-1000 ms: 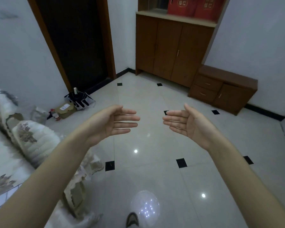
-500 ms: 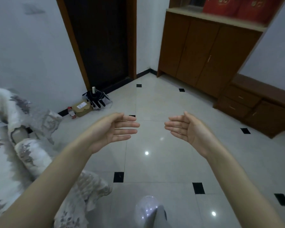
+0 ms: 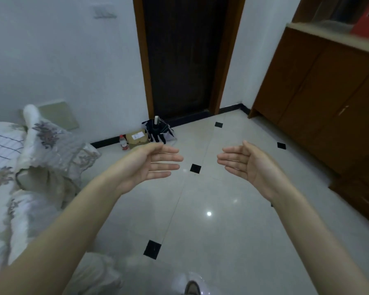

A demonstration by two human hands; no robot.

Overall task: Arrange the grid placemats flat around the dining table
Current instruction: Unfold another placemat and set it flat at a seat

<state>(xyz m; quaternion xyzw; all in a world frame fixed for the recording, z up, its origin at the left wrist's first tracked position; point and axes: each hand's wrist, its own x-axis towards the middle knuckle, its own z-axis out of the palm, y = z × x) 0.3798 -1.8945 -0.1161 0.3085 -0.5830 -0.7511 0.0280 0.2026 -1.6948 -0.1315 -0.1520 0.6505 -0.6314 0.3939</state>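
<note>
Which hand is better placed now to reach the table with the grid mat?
Left, probably. The table with its grid mat lies at the left edge, on the left hand's side. The right hand hangs farther away over the floor. Both are empty.

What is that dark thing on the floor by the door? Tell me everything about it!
It looks like a folded umbrella, dark navy or black with thin pale lines, its fabric bunched loosely. A pale handle sticks straight up from the top. It stands on the shiny tiled floor by the dark door, right beside a cardboard box.
</note>
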